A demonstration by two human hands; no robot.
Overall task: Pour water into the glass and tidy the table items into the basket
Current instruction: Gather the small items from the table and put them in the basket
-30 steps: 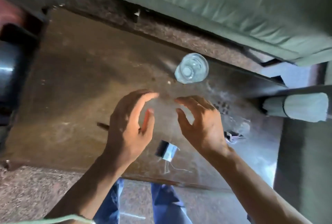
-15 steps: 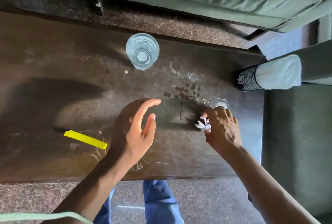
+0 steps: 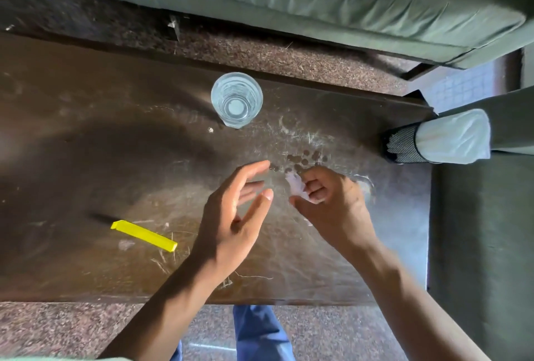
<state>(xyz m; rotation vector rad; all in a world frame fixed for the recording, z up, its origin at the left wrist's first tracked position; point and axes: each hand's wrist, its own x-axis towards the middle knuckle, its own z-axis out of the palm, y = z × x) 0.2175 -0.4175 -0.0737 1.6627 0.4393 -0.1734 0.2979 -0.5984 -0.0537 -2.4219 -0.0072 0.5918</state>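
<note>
crumpled white paper (image 3: 296, 188) is pinched in the curled fingers of the right hand (image 3: 332, 204), a little above the dark scratched desk (image 3: 86, 143). the grip of that hand is closed on the scrap, with the thumb stretched out toward the left. the left hand (image 3: 231, 216) is held open just beside it, palm turned inward, fingers spread and nothing in it. a clear drinking glass (image 3: 237, 99) stands upright near the far edge of the desk, well apart from both hands; whether water is in it cannot be told with certainty from above. a cluster of small dark round spots (image 3: 303, 161) lies on the desk just beyond the right hand; what they are cannot be told. a yellow clip-like strip (image 3: 143, 235) lies flat to the left, near the front edge.

no basket can be seen in this view, so tidying is judged to be at an early stage. for the step in hand, the scrap should be gathered fully into the palm so that no corner is dropped, and the open left hand could be cupped beneath it as a catch. the glass should be given a wide berth when the hands are moved. the yellow strip is judged to be next for collection; being flat, it should be lifted from one end.
</note>
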